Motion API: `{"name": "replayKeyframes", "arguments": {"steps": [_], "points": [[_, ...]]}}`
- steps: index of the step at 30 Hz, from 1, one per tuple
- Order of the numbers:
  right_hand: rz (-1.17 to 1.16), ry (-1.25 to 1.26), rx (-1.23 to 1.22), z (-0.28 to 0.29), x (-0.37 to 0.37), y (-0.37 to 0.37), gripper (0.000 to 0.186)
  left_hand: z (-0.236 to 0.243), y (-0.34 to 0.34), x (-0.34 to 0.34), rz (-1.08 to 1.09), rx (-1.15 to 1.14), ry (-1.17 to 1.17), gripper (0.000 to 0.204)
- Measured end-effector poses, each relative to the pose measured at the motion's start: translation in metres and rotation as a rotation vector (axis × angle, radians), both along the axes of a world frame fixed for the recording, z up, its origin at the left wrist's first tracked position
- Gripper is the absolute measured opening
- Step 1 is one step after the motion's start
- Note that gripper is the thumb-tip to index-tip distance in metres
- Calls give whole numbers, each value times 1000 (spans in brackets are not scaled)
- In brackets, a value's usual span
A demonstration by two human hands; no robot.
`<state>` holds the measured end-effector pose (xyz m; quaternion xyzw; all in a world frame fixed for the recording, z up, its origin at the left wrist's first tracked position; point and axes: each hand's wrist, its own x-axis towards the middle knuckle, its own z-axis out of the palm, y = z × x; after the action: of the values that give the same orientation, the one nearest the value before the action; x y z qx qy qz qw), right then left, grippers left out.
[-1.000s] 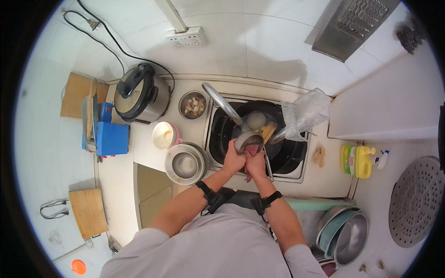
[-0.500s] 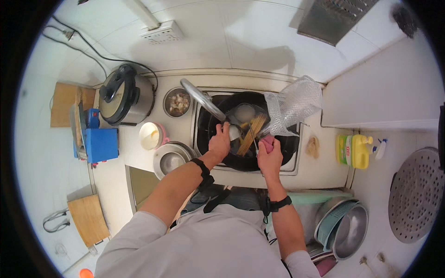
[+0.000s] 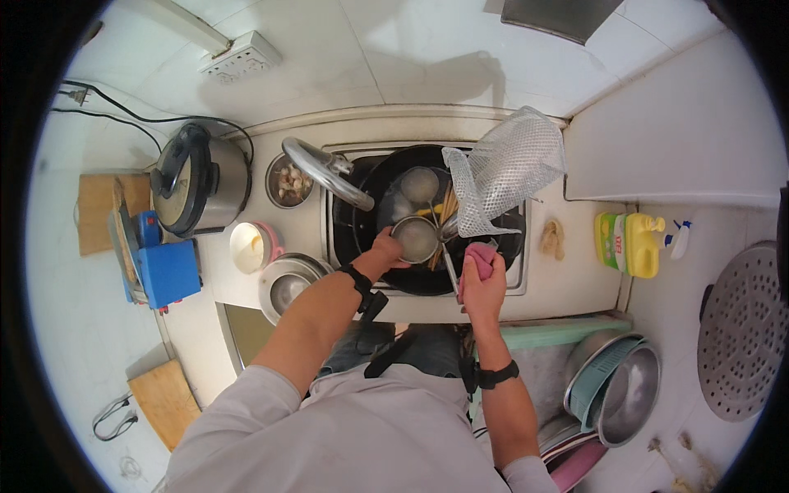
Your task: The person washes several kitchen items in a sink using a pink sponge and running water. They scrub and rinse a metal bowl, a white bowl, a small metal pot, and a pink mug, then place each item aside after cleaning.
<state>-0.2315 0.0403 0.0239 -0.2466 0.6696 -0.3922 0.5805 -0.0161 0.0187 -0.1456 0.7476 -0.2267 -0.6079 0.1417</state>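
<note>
My left hand (image 3: 388, 249) grips a small round bowl (image 3: 415, 239) by its left rim, above a large black wok (image 3: 427, 284) set in the sink. My right hand (image 3: 483, 287) is closed round a bunched pink cloth (image 3: 480, 258). A thin metal handle runs alongside that hand toward a shiny metal utensil (image 3: 449, 228); whether the fingers hold the handle too is unclear. Another small round bowl (image 3: 420, 186) lies in water in the wok. Yellowish chopsticks (image 3: 449, 200) lie beside it, partly covered by the bowl and utensil.
A curved faucet (image 3: 325, 171) reaches over the sink's left side. A silvery mesh bag (image 3: 509, 168) overhangs the right rim. Stacked metal bowls (image 3: 288, 287), a pink-handled cup (image 3: 250, 248), a bowl of garlic-like pieces (image 3: 291, 182) and a pressure cooker (image 3: 205, 177) stand left. Yellow bottle (image 3: 637, 245) at right.
My left hand now holds the small bowl higher and tilted into view, over the chopsticks. The right hand stays beside it with the cloth. The whole view has shifted slightly.
</note>
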Motion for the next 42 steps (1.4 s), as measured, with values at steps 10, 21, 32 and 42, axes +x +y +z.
{"name": "replayKeyframes", "arguments": {"steps": [10,21,32,42], "points": [[-8,22,-70,-4,0,4,20,36,-8,12,278,-112,504,57],[-40,-137,-59,-5,19,5,19,146,-9,-3,-476,-1084,-669,65],[54,-145,-28,-12,24,-2,21,160,44,2,-253,-883,-545,56],[202,-146,14,-5,55,-10,21,231,138,156,-157,-628,-581,46]]}}
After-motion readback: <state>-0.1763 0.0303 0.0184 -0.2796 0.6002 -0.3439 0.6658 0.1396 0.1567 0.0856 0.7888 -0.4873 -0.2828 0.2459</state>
